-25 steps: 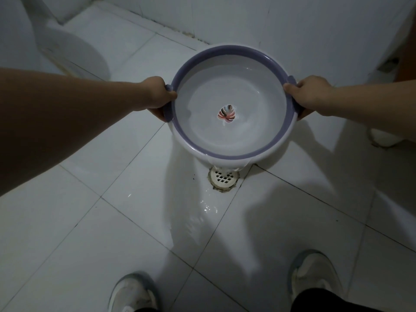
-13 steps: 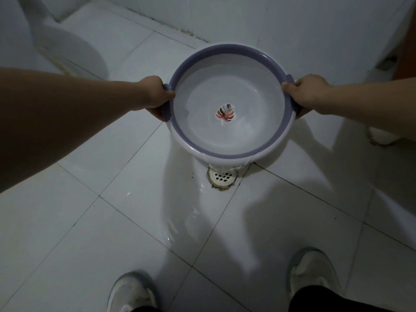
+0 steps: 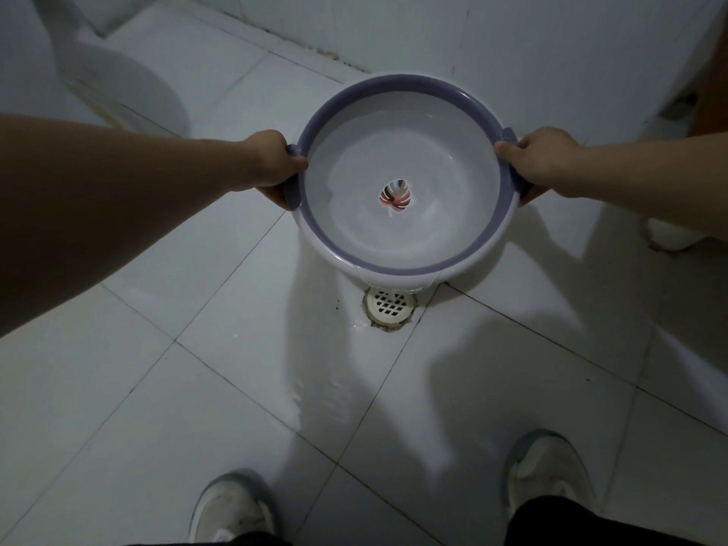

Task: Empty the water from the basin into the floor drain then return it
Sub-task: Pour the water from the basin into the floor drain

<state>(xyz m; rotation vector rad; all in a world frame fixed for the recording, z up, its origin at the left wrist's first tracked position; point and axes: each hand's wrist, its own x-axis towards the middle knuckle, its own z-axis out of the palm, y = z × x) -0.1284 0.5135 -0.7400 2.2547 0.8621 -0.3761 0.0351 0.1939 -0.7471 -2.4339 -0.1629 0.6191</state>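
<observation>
Round white plastic basin w/ a grey-purple rim [image 3: 433, 159] is held up off the floor between both hands, its opening facing up & toward the camera. Left hand [image 3: 272, 163] grips the purple handle tab on its side: thumb lies over the rim edge, fingers [image 3: 275, 197] curl underneath, clamped on the basin. Right hand [image 3: 539, 159] does the same on the opposite tab, thumb on top, fingers [image 3: 526, 197] wrapped below & clamped on it. Midway between the two sets of fingers, at the basin's bottom, sits a small red, black & white striped decal [image 3: 396, 197]. Inside looks wet & glossy (can't tell how much water is left).

Below the fingers & nearer the person, the round white slotted floor drain [image 3: 390, 305] shows just past the basin's near edge, which covers its far side in view. White ceramic floor tiles [image 3: 177, 407] w/ dark grout run all round. A pale wet streak [image 3: 315, 348] spreads from the drain toward the person.

Well back from the fingers, at the bottom: worn white left sneaker [image 3: 232, 510] & right sneaker [image 3: 547, 470]. Beyond the left fingers, a rounded white ceramic fixture [image 3: 118, 84]. Beyond the basin, a white wall [image 3: 512, 53].
</observation>
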